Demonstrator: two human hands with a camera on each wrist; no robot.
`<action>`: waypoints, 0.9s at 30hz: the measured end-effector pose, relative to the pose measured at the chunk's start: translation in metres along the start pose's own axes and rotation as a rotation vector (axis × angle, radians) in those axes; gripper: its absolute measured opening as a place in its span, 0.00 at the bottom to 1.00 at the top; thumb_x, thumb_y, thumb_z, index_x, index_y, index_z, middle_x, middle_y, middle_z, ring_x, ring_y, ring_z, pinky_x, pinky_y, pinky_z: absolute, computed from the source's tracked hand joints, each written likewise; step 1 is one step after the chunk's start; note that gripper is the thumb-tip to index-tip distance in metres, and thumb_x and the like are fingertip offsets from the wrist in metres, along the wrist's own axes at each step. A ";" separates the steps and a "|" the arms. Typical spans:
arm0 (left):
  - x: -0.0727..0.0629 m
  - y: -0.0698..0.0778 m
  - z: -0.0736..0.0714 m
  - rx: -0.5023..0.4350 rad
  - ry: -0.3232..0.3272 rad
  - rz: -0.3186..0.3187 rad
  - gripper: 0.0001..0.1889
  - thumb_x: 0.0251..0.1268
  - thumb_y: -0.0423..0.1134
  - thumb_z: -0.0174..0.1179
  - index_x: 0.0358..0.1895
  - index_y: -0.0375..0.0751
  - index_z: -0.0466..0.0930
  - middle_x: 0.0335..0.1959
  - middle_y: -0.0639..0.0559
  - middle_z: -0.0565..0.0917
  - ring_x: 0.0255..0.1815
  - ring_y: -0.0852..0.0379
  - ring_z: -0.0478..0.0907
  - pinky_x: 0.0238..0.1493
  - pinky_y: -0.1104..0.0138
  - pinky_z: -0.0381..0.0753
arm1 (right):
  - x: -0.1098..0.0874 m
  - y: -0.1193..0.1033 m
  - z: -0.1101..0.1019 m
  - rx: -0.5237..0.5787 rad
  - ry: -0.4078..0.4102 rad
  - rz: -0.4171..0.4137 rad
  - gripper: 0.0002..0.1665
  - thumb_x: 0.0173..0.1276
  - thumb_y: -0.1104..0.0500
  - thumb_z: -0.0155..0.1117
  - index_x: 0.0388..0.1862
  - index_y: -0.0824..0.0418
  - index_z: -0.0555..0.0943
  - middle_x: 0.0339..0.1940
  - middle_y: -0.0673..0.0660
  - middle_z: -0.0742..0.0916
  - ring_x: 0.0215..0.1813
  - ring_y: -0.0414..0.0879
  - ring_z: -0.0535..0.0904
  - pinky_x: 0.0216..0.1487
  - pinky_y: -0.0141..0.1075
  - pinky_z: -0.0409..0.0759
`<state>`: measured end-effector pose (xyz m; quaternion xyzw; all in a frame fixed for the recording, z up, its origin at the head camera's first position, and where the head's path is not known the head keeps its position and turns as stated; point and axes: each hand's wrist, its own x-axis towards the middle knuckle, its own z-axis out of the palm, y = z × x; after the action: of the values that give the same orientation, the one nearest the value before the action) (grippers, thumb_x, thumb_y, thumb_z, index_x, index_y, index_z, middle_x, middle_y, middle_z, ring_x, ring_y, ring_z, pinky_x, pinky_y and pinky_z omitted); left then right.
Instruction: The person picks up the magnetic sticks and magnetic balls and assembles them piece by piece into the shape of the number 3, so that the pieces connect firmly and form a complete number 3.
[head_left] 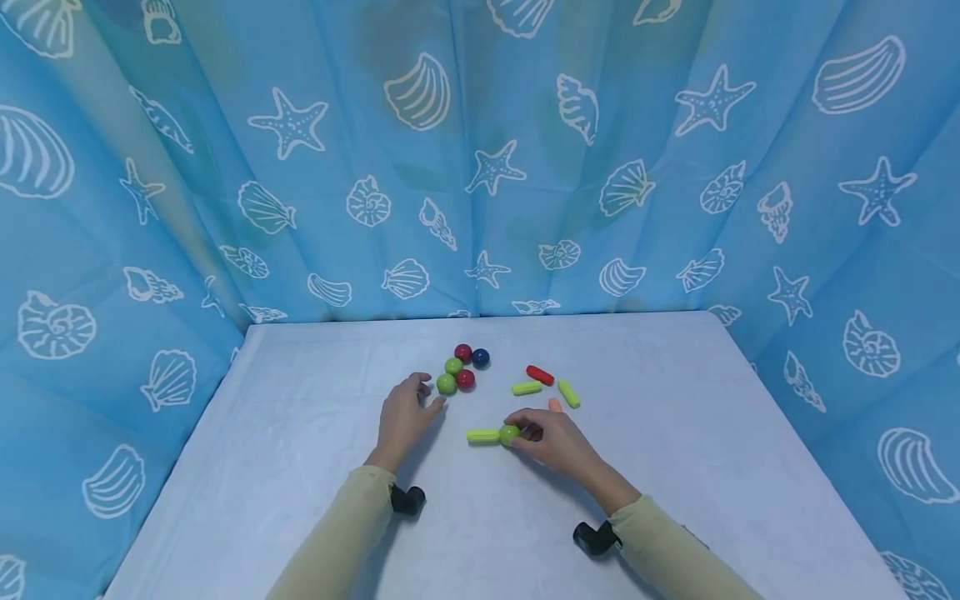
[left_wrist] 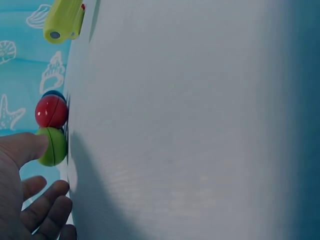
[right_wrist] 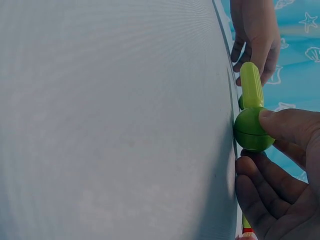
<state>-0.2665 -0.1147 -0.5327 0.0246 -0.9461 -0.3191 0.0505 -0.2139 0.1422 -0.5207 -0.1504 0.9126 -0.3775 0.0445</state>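
Note:
Between thumb and fingers, my right hand (head_left: 558,442) pinches a green ball (head_left: 509,434). A ribbed yellow-green rod (head_left: 483,436) butts against that ball and points left, over the white table; a grey metal disc shows in its end in the left wrist view. My left hand (head_left: 405,417) is beside a ball cluster with fingers loosely spread, holding nothing. Its thumb overlaps the nearest green ball (left_wrist: 54,150) in the left wrist view. The cluster also has a second green ball (head_left: 453,366), two red balls (head_left: 465,380) and a dark blue ball (head_left: 481,358).
Beyond my right hand lie a red rod (head_left: 540,375), a yellow-green rod (head_left: 527,388), another yellow-green rod (head_left: 568,393) and a partly hidden orange-pink rod (head_left: 555,405). A blue shell-patterned curtain (head_left: 480,208) stands behind and beside the white table (head_left: 675,433).

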 end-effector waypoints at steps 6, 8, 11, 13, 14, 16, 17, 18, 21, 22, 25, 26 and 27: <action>0.006 0.000 0.002 0.001 -0.013 0.001 0.25 0.65 0.45 0.70 0.63 0.43 0.77 0.48 0.47 0.84 0.50 0.49 0.80 0.55 0.55 0.80 | 0.001 0.002 0.002 0.006 0.000 0.014 0.17 0.65 0.59 0.75 0.52 0.49 0.86 0.43 0.41 0.87 0.39 0.36 0.80 0.46 0.31 0.81; 0.007 0.000 0.003 -0.003 -0.013 0.003 0.25 0.65 0.45 0.70 0.63 0.44 0.77 0.48 0.47 0.84 0.50 0.49 0.80 0.55 0.55 0.80 | 0.001 0.003 0.002 0.008 0.000 0.015 0.17 0.65 0.59 0.75 0.52 0.49 0.86 0.43 0.41 0.87 0.39 0.36 0.80 0.46 0.32 0.81; 0.010 0.000 0.003 -0.005 -0.010 0.008 0.25 0.65 0.46 0.70 0.63 0.44 0.77 0.48 0.47 0.84 0.50 0.49 0.80 0.55 0.55 0.80 | 0.002 0.004 0.002 0.006 -0.002 0.008 0.16 0.65 0.59 0.75 0.52 0.49 0.86 0.43 0.41 0.87 0.39 0.36 0.80 0.46 0.32 0.81; 0.010 0.001 0.004 -0.010 -0.009 0.009 0.25 0.65 0.46 0.70 0.63 0.45 0.78 0.48 0.48 0.84 0.50 0.49 0.80 0.55 0.55 0.80 | 0.002 0.004 0.002 0.005 -0.003 0.003 0.16 0.65 0.59 0.75 0.52 0.49 0.86 0.43 0.42 0.87 0.39 0.36 0.80 0.45 0.32 0.81; 0.011 0.001 0.004 -0.013 -0.010 0.010 0.25 0.65 0.46 0.70 0.63 0.45 0.78 0.48 0.48 0.84 0.50 0.50 0.79 0.56 0.55 0.80 | 0.002 0.004 0.002 0.005 -0.001 -0.002 0.16 0.65 0.59 0.75 0.52 0.49 0.86 0.43 0.42 0.87 0.39 0.36 0.80 0.45 0.32 0.82; 0.011 0.001 0.004 -0.015 -0.009 0.018 0.25 0.65 0.45 0.71 0.63 0.45 0.78 0.48 0.48 0.84 0.50 0.49 0.80 0.55 0.55 0.80 | 0.002 0.004 0.002 0.002 -0.001 -0.011 0.16 0.65 0.59 0.75 0.52 0.49 0.86 0.42 0.42 0.87 0.39 0.36 0.80 0.45 0.32 0.82; 0.011 0.001 0.004 -0.017 -0.009 0.021 0.25 0.65 0.45 0.71 0.63 0.45 0.78 0.48 0.48 0.84 0.50 0.50 0.80 0.56 0.54 0.80 | 0.002 0.004 0.002 0.003 0.000 -0.010 0.16 0.65 0.59 0.75 0.52 0.49 0.86 0.42 0.41 0.87 0.39 0.36 0.80 0.45 0.32 0.82; 0.011 0.002 0.004 -0.020 -0.010 0.023 0.25 0.64 0.45 0.71 0.63 0.46 0.78 0.48 0.48 0.84 0.49 0.50 0.80 0.56 0.54 0.80 | 0.002 0.004 0.002 0.004 0.001 -0.015 0.16 0.65 0.59 0.75 0.52 0.49 0.86 0.42 0.42 0.87 0.39 0.36 0.80 0.45 0.32 0.82; 0.011 0.004 0.003 -0.030 -0.011 0.032 0.25 0.64 0.45 0.72 0.63 0.47 0.79 0.49 0.48 0.85 0.50 0.49 0.80 0.56 0.54 0.80 | 0.001 0.004 0.002 0.006 0.002 -0.013 0.16 0.65 0.60 0.74 0.51 0.49 0.86 0.42 0.41 0.87 0.39 0.36 0.80 0.45 0.32 0.82; 0.011 0.004 0.003 -0.033 -0.012 0.034 0.24 0.64 0.44 0.72 0.63 0.48 0.79 0.49 0.49 0.85 0.50 0.49 0.80 0.56 0.54 0.80 | 0.001 0.004 0.002 0.007 0.004 -0.013 0.16 0.65 0.60 0.74 0.51 0.49 0.86 0.41 0.41 0.87 0.39 0.36 0.80 0.45 0.32 0.82; 0.011 0.005 0.003 -0.047 -0.016 0.039 0.22 0.64 0.44 0.71 0.61 0.49 0.81 0.49 0.49 0.85 0.51 0.50 0.80 0.57 0.54 0.79 | 0.000 0.004 0.002 0.008 0.005 -0.005 0.16 0.65 0.60 0.74 0.51 0.48 0.86 0.41 0.41 0.87 0.39 0.36 0.80 0.45 0.31 0.81; 0.011 0.005 0.003 -0.051 -0.018 0.039 0.21 0.65 0.44 0.71 0.60 0.49 0.82 0.49 0.50 0.85 0.52 0.50 0.80 0.57 0.54 0.79 | 0.000 0.004 0.002 0.008 0.008 -0.005 0.16 0.65 0.60 0.74 0.51 0.48 0.86 0.41 0.41 0.87 0.39 0.36 0.80 0.45 0.31 0.81; 0.012 0.005 0.003 -0.055 -0.020 0.038 0.20 0.65 0.43 0.71 0.59 0.50 0.82 0.49 0.50 0.85 0.52 0.51 0.80 0.57 0.54 0.79 | 0.000 0.004 0.002 0.008 0.010 -0.006 0.16 0.65 0.60 0.74 0.51 0.48 0.86 0.41 0.41 0.87 0.38 0.37 0.80 0.45 0.31 0.81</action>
<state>-0.2786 -0.1098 -0.5314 0.0018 -0.9377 -0.3440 0.0478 -0.2148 0.1435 -0.5250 -0.1511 0.9108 -0.3821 0.0397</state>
